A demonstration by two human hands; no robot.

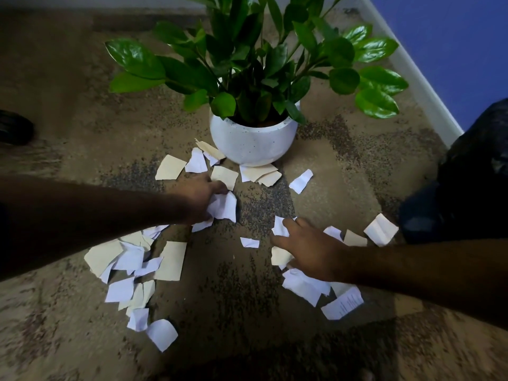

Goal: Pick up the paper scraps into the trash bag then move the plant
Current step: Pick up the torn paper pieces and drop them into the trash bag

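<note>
Several white and cream paper scraps (170,259) lie scattered over the carpet in front of a leafy green plant (247,59) in a round white pot (253,141). My left hand (200,199) grips a white scrap (226,206) just below the pot. My right hand (308,248) lies spread, fingers straight, over scraps (279,255) at the centre right, touching them. A dark trash bag (461,177) sits at the right edge.
A white baseboard (412,67) and a blue wall (453,37) run along the upper right. A dark shoe (13,127) shows at the left edge. Mottled brown carpet (68,92) stretches to the left and toward the bottom.
</note>
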